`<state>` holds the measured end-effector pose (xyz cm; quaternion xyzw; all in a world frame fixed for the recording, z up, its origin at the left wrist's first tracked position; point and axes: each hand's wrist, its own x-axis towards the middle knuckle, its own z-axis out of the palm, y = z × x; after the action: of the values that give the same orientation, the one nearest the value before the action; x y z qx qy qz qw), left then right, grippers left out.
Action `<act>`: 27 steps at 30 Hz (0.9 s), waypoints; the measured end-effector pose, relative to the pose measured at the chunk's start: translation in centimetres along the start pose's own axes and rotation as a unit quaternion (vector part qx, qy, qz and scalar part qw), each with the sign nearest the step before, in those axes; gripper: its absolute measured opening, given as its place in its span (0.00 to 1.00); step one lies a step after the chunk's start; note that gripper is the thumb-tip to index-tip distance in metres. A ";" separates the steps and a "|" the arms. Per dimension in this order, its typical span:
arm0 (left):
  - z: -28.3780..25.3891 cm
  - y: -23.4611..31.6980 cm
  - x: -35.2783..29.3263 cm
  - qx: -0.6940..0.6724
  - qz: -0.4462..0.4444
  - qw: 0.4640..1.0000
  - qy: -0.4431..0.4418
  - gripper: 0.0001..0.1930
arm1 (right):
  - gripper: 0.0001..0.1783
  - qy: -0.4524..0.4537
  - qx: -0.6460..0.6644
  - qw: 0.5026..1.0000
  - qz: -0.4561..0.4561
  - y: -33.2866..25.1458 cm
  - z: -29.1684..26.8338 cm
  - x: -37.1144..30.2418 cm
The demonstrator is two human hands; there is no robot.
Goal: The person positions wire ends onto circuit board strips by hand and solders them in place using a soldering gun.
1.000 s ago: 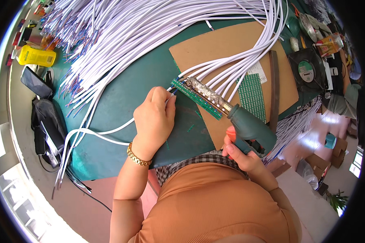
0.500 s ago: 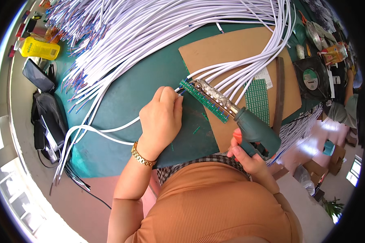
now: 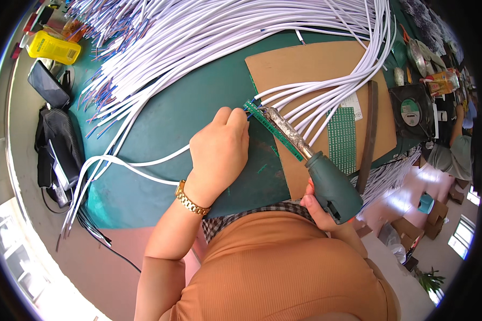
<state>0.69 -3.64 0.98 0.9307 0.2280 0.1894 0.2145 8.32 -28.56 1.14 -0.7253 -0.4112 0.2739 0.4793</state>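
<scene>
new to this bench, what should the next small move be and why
Probably steady the left hand: a white cable runs to it, it sits by the upper end of the green strip, and the soldering iron in the right hand has its tip near that end.

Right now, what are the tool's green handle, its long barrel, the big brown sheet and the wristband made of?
Green handle: probably hard plastic, matte and smoothly moulded.
Barrel: metal, judging by its silvery shine, with rough, brownish patches.
Brown sheet: likely cardboard, flat and dull.
Wristband: gold-coloured links that gleam, so maybe metal.
</scene>
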 end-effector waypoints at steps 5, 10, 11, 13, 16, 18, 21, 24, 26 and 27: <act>-0.1 0.0 0.1 -0.010 0.001 1.000 0.001 0.09 | 0.15 0.006 -0.073 0.997 -0.004 -0.8 0.1 0.2; 0.1 -0.1 -0.1 0.000 -0.006 1.000 -0.004 0.07 | 0.10 0.001 -0.072 0.997 0.010 -1.3 0.5 0.8; 0.2 0.0 -0.1 0.001 -0.010 1.000 -0.004 0.08 | 0.08 0.007 -0.072 0.997 0.014 -1.3 0.5 0.9; 0.3 -0.2 0.0 0.000 -0.015 1.000 -0.007 0.08 | 0.06 0.010 -0.081 0.997 0.002 -1.4 0.6 1.2; 0.2 -0.1 0.0 -0.004 -0.015 1.000 -0.004 0.08 | 0.04 0.020 -0.091 0.996 -0.017 -1.6 0.6 1.3; 0.0 -0.1 0.0 -0.002 -0.018 1.000 -0.002 0.09 | 0.03 0.024 -0.093 0.995 -0.019 -1.7 0.6 1.5; 0.2 -0.2 0.1 -0.004 -0.019 1.000 -0.003 0.09 | 0.04 0.023 -0.088 0.995 -0.027 -1.7 0.7 1.8; 0.3 -0.1 0.1 -0.001 -0.020 1.000 0.000 0.08 | 0.03 0.030 -0.098 0.994 -0.034 -1.7 0.8 1.7; 0.3 -0.1 0.1 -0.001 -0.020 1.000 0.002 0.08 | 0.03 0.038 -0.073 0.996 -0.017 -1.8 0.8 1.7; 0.3 -0.1 0.1 0.000 -0.019 1.000 0.006 0.08 | 0.03 0.037 -0.072 0.997 -0.017 -1.8 0.9 1.6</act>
<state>0.83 -3.63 0.71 0.9250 0.2470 0.1908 0.2168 7.87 -26.38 2.47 -0.7605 -0.4241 0.2085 0.4453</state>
